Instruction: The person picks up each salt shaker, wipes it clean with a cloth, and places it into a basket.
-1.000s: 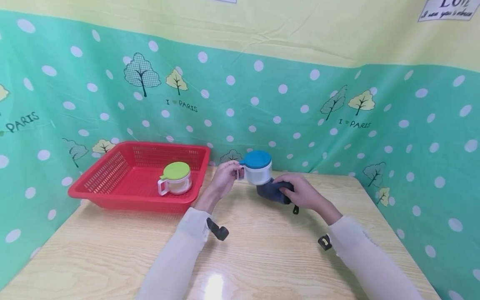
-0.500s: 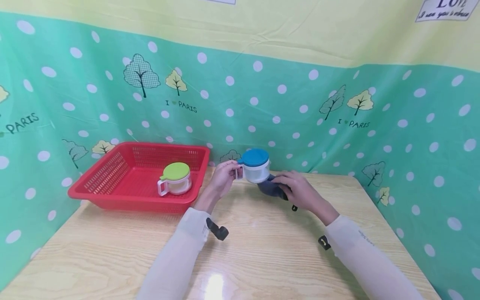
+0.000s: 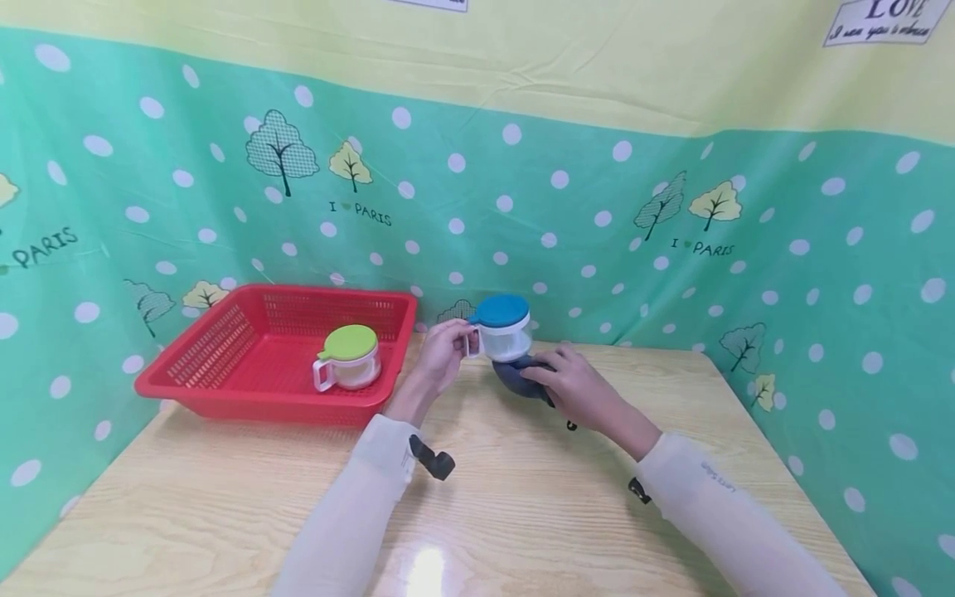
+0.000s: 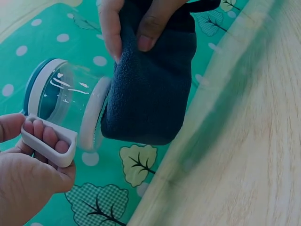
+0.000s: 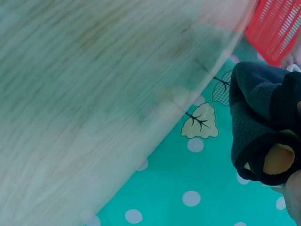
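My left hand [image 3: 442, 358] holds a clear lidded jar [image 3: 509, 342] with a blue lid [image 3: 501, 310] by its white handle, raised over the table. In the left wrist view, fingers curl through that handle [image 4: 49, 143]. My right hand [image 3: 585, 388] grips a dark blue cloth [image 3: 513, 378] at the jar's underside. Seen from the left wrist, the cloth [image 4: 150, 99] lies against the jar's white base [image 4: 94, 113]. In the right wrist view the cloth [image 5: 254, 108] shows a black-edged opening, and most of the right hand is out of frame.
A red plastic basket [image 3: 246, 404] stands on the wooden table [image 3: 492, 497] at the left. In it sits a similar jar with a green lid [image 3: 351, 342]. A green dotted curtain [image 3: 597, 274] hangs behind the table.
My right hand has moved left with the cloth, further beneath the jar. The jar has shifted slightly left, while my left hand keeps its grip on the handle. Basket and green-lidded jar stay put.
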Demonstrator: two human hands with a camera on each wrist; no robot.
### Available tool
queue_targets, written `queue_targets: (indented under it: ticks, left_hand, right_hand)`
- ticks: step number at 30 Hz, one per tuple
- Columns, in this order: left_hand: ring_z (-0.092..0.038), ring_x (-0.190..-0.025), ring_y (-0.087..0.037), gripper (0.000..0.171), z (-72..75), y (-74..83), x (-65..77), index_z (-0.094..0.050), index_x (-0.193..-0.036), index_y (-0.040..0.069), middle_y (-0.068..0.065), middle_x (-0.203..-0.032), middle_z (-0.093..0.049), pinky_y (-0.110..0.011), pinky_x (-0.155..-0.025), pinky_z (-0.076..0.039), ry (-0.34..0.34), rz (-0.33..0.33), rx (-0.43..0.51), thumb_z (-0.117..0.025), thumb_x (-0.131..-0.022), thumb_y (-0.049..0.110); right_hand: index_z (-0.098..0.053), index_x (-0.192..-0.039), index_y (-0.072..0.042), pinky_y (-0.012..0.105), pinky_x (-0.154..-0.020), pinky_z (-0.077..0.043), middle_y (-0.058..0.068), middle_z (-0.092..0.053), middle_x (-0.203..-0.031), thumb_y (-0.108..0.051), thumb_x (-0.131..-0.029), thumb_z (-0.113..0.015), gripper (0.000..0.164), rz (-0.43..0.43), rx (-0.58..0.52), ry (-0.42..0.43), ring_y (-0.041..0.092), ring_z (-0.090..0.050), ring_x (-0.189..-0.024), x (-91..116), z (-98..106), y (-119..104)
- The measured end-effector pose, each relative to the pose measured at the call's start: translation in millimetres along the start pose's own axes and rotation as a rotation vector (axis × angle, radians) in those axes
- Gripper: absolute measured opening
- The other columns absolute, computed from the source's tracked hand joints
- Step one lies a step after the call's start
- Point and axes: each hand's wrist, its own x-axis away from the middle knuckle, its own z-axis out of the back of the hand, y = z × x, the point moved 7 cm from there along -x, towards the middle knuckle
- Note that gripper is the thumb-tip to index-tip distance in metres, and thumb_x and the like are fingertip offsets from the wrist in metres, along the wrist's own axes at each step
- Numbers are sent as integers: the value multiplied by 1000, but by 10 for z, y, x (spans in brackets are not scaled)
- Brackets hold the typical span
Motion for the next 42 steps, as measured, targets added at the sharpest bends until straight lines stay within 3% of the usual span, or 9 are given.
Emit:
queue_targets:
  ticks: [11,17,23,27,35,42]
  left_hand:
    - [-55,-72,-18,24,-1,17,11,-59,-79,3,-6,-76,-58,-28,-74,-48,-27,13,2,-48,-99,-4]
    - [-55,-71,-17,26,6,33,7,-59,-78,3,-7,-77,-58,-26,-72,-49,-6,-9,22,-46,-99,-4]
    - [-55,-68,-16,26,2,44,13,-59,-77,4,-6,-74,-58,-25,-70,-48,5,-14,42,-46,-97,-6]
    - [-54,-69,-16,26,-3,51,21,-58,-77,4,-6,-75,-57,-25,-71,-49,2,-12,40,-46,-97,-7]
    - [-55,-70,-16,25,-2,45,28,-60,-78,3,-7,-76,-58,-25,-71,-49,7,-11,45,-47,-97,-6]
    - [-55,-73,-16,21,-3,49,25,-59,-82,4,-6,-79,-58,-25,-73,-49,28,-15,38,-47,-98,-4]
  right_hand:
    - [-73,-117,-11,46,-80,-56,18,-68,-118,7,-80,-79,41,-89,124,19,35,-59,-96,53,-7,259]
    - [-73,-116,-13,46,-79,-56,18,-68,-117,5,-80,-80,41,-10,141,47,34,-60,-94,-15,-31,77]
    - [-73,-116,-16,47,-80,-55,16,-68,-116,0,-81,-81,39,22,144,12,35,-60,-97,-60,-65,-107]
    - [-73,-117,-15,48,-81,-55,17,-68,-118,1,-81,-81,40,-7,134,14,36,-61,-97,-53,-49,-67]
    - [-73,-114,-11,46,-79,-57,19,-68,-116,6,-81,-78,37,-92,142,75,37,-61,-95,24,-19,238]
    - [-73,-116,-13,46,-78,-56,18,-69,-116,3,-81,-79,38,-19,164,63,35,-60,-93,-33,-59,88]
